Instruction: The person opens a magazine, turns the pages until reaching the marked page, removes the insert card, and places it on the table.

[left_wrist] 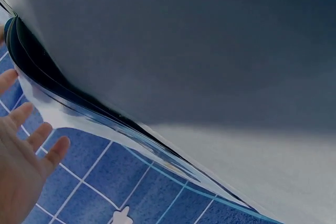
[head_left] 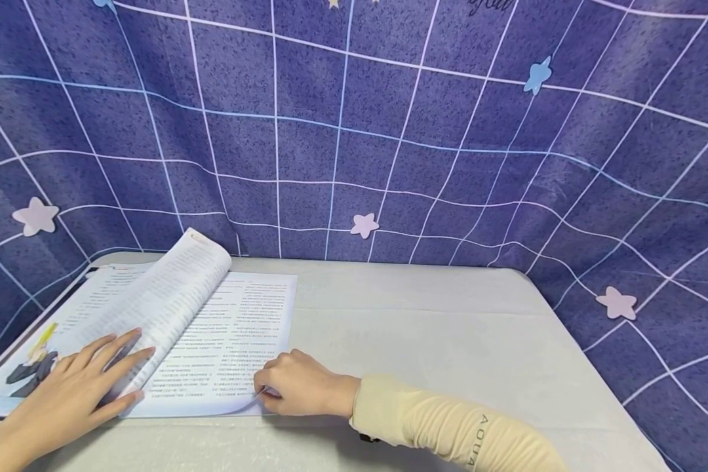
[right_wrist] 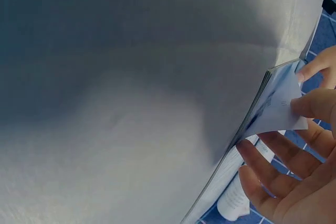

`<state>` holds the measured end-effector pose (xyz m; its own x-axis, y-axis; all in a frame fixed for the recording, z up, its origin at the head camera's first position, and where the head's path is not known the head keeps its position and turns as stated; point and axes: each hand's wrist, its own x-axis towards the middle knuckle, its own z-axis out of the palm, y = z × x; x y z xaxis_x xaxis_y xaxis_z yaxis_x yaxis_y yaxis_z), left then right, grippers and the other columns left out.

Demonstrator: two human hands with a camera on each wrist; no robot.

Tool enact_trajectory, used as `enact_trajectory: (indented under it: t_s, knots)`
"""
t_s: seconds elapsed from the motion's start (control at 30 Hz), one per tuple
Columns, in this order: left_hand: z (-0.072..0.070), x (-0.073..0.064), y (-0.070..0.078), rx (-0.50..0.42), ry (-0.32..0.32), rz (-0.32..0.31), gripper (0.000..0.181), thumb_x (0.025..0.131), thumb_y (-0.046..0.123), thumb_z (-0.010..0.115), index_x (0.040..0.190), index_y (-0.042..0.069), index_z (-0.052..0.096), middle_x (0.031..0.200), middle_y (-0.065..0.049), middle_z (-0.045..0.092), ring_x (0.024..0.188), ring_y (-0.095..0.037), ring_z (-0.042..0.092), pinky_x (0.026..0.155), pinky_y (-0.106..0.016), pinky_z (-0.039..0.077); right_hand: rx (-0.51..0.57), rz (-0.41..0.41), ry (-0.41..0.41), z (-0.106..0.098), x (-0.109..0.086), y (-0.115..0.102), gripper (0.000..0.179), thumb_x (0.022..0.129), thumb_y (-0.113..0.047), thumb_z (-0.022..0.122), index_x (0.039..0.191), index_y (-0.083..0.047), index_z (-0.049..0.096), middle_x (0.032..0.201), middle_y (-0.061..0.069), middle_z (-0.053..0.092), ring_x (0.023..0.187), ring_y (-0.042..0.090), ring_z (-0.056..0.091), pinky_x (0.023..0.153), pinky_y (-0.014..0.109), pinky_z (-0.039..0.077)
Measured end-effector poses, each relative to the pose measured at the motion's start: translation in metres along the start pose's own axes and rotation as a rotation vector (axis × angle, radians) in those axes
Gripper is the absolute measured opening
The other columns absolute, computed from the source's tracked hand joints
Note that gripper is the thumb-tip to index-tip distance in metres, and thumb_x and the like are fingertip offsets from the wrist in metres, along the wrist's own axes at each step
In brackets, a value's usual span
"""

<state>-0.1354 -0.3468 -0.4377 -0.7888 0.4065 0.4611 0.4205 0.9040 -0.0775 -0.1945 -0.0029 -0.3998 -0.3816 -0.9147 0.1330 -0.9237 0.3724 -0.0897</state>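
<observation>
An open magazine (head_left: 248,328) with columns of small print lies on the left part of the table. Some of its pages (head_left: 177,288) arch over to the left in a loose curl. My left hand (head_left: 79,387) rests on those curled pages with its fingers spread and nearly straight; the left wrist view catches the same hand (left_wrist: 23,161) beside the book's edge. At the near right corner, my right hand (head_left: 301,385) pinches a page. In the right wrist view, that lifted page corner (right_wrist: 281,106) sits between thumb and fingers, the corner bending upward.
A pale cloth covers the table (head_left: 436,328), which stretches away to the right of the magazine. Behind it hangs a blue curtain (head_left: 307,151) with a grid and stars. A picture of a figure with yellow hair (head_left: 41,347) is printed on the left-hand page.
</observation>
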Motion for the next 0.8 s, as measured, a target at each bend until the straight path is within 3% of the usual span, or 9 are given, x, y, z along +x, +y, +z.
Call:
enact_trajectory:
  t_s: [0.1,0.23,0.33,0.47,0.8]
  knots:
    - [0.0009,-0.0008,-0.0015,0.003,0.020,0.020,0.066,0.076,0.052,0.063,0.133,0.021,0.045,0.145,-0.007,0.033,0.130,-0.030,0.028,0.090,-0.055,0.029,0.005,-0.001,-0.003,-0.0006,0.0001,0.0001,0.009,0.083,-0.018,0.063,0.089,-0.019,0.069,0.084,-0.012,0.069,0.058,-0.009,0.043,0.055,0.004,0.031]
    - [0.0021,-0.0011,-0.0029,0.005,0.035,0.036,0.064,0.081,0.054,0.058,0.135,0.021,0.043,0.145,-0.007,0.032,0.128,-0.030,0.029,0.106,-0.055,0.017,-0.010,-0.011,0.006,0.0001,0.0003,0.0009,0.008,0.084,-0.017,0.062,0.088,-0.019,0.069,0.079,-0.012,0.067,0.056,-0.008,0.042,0.052,0.004,0.030]
    - [0.0023,-0.0008,-0.0028,-0.005,0.038,0.036,0.060,0.083,0.051,0.056,0.135,0.024,0.044,0.146,-0.006,0.032,0.126,-0.029,0.030,0.106,-0.053,0.017,-0.015,-0.018,0.014,0.0002,0.0004,0.0014,0.008,0.083,-0.016,0.063,0.086,-0.019,0.070,0.079,-0.012,0.067,0.056,-0.009,0.043,0.052,0.003,0.030]
    - [0.0023,-0.0008,-0.0029,-0.017,0.030,0.037,0.051,0.084,0.045,0.058,0.130,0.026,0.048,0.148,-0.004,0.029,0.127,-0.028,0.029,0.085,-0.051,0.029,-0.016,-0.016,0.020,-0.0006,0.0002,0.0017,0.008,0.083,-0.016,0.063,0.086,-0.019,0.070,0.080,-0.011,0.068,0.058,-0.009,0.044,0.052,0.003,0.031]
    - [0.0051,-0.0049,-0.0060,0.014,0.012,0.049,0.042,0.085,0.041,0.059,0.121,0.020,0.053,0.148,-0.001,0.029,0.142,-0.019,0.011,0.081,-0.051,0.032,-0.033,0.010,0.057,-0.0010,0.0007,0.0029,0.008,0.082,-0.019,0.065,0.087,-0.021,0.070,0.087,-0.012,0.069,0.067,-0.010,0.053,0.061,0.005,0.036]
